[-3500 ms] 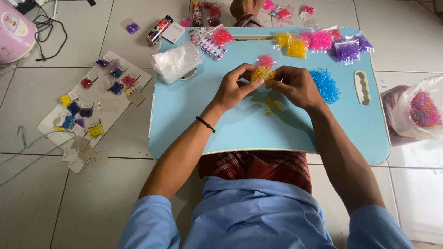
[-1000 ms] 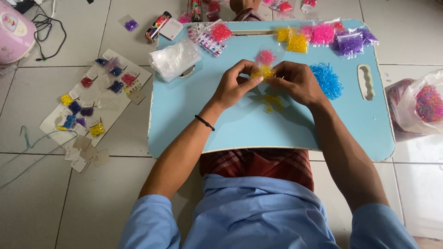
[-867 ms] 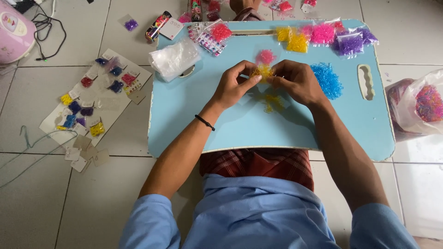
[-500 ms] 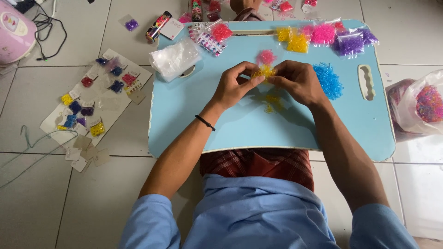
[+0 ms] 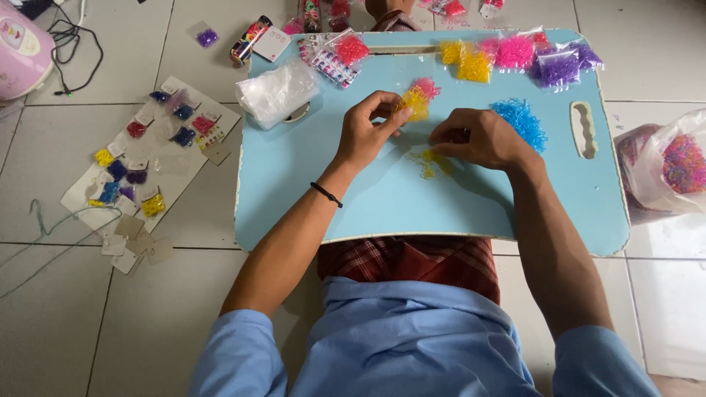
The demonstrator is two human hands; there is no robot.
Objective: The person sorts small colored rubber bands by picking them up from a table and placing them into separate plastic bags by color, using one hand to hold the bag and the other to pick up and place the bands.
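Apart now, the right hand (image 5: pixel 478 140) has dropped onto loose yellow bands (image 5: pixel 432 163), fingertips pinched on a few. The left hand (image 5: pixel 365 132) grips the small bag of yellow bands (image 5: pixel 413 103) just past its fingertips. Filling step; next needs the bag's mouth held open.

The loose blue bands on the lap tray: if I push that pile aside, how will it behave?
The blue band pile would probably spread rather than slide whole, being many separate thin loops. It looks very light, and strays may scatter across the smooth tray.

Two hands (image 5: pixel 368 136) (image 5: pixel 478 138), one blue lap table (image 5: pixel 368 198), one blue band pile (image 5: pixel 521 121)
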